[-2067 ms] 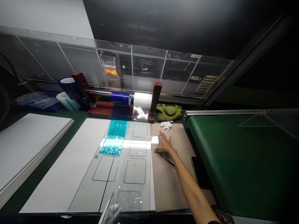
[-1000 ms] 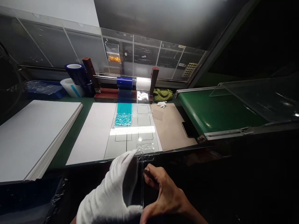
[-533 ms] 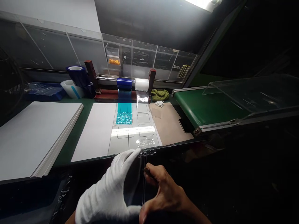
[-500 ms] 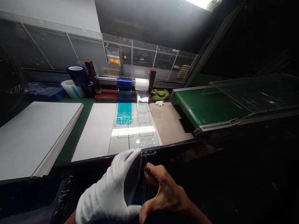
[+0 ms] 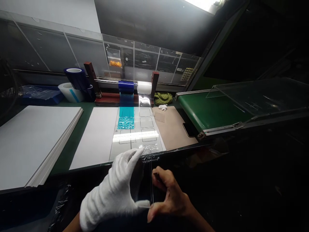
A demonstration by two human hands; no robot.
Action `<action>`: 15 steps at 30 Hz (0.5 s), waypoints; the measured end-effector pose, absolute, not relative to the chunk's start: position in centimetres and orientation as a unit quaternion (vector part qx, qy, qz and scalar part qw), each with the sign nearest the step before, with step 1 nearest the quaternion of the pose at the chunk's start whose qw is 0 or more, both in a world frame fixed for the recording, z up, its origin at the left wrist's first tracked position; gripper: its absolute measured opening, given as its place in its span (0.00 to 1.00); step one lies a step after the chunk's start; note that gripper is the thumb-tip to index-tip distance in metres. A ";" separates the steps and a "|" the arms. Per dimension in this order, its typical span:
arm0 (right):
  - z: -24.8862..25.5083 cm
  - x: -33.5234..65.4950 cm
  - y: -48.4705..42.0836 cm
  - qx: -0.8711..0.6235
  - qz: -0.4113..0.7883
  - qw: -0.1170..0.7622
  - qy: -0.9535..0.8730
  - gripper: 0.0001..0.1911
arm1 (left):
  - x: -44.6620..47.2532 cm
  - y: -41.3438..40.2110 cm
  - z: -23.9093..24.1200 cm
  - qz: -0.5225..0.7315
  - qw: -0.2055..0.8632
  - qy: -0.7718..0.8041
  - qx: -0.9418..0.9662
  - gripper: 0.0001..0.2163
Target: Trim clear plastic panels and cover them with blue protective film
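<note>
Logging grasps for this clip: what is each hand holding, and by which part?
The gloved left hand grips a clear panel by its left edge. The bare right hand pinches a thin dark tool, with its thumb at the panel's bottom corner.

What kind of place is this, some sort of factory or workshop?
Most likely a factory assembly station: film rolls on a stand, a green conveyor belt alongside, and a white-gloved left hand and bare right hand holding a clear panel.
</note>
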State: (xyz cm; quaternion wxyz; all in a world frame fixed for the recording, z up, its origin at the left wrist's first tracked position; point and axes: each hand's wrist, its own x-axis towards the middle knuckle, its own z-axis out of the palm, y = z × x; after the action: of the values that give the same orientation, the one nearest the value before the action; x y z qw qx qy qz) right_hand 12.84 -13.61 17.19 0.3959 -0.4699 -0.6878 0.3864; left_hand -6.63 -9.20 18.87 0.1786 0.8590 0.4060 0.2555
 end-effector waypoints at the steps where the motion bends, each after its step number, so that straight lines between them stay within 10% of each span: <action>1: 16.7 13.6 -13.0 -0.479 0.364 0.412 -0.684 0.35 | -6.5 -9.0 18.3 0.262 0.150 0.434 0.849 0.55; 5: 13.1 19.0 -7.6 -0.625 0.239 0.317 -0.672 0.17 | -6.7 -8.2 15.7 0.283 0.171 0.554 0.764 0.56; 10: 6.9 27.0 1.1 -0.744 0.118 0.068 -0.654 0.14 | -6.0 -8.5 13.1 0.351 0.717 0.418 0.434 0.45; 15: 4.7 30.1 5.5 -0.735 0.106 0.016 -0.669 0.19 | -2.8 -7.7 10.3 0.332 0.917 0.177 0.133 0.54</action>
State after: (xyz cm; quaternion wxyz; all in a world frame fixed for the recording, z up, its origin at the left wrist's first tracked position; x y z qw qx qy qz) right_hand 30.12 5.47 4.73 0.0164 -0.7351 -0.6695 0.1059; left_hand -2.80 -7.72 10.32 0.9168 0.1332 0.1767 0.3323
